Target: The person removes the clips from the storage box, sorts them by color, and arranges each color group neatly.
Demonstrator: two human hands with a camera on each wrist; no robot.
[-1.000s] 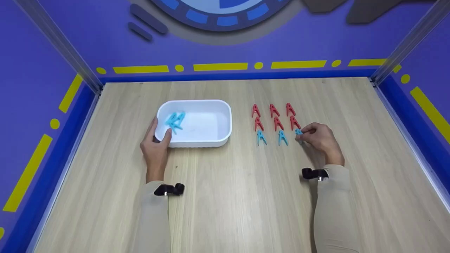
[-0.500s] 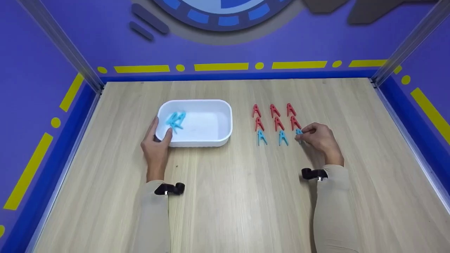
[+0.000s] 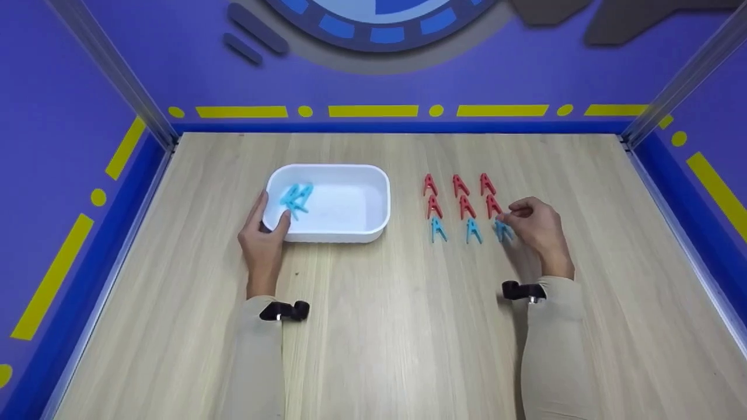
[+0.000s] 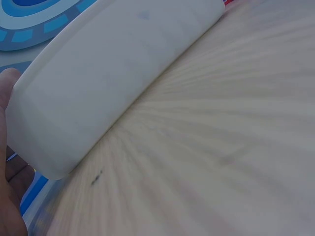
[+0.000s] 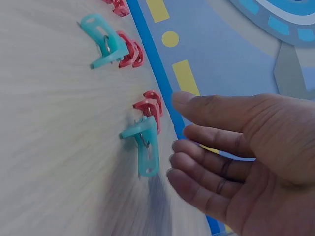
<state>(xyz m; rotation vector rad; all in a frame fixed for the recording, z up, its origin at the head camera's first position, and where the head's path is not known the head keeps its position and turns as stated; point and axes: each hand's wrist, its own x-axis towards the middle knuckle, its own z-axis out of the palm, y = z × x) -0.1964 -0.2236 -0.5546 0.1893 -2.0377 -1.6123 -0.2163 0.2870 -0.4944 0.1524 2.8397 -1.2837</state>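
My left hand (image 3: 261,242) grips the left end of a white plastic tub (image 3: 332,237), thumb over the rim and fingers along the outside wall. Several light-blue clothespins (image 3: 297,198) lie in the tub's left part. My right hand (image 3: 538,227) is just beside the rightmost blue clothespin (image 3: 503,231), partly covering it in the head view. In the right wrist view, that clothespin (image 5: 147,147) stands apart from the fingertips, with a gap between thumb and fingers and nothing held. Two more blue clothespins (image 3: 473,231) stand to its left in the same row.
Behind the blue row stand two rows of red clothespins (image 3: 466,207), three in each. The wooden table (image 3: 373,326) is bounded by blue-purple panels (image 3: 373,87) at the back and sides. A black wrist camera (image 3: 285,311) sits on each sleeve.
My right thumb and fingers have parted from the rightmost blue clothespin and lifted slightly away from it. The left hand keeps its grip on the tub; the head view has shifted a little.
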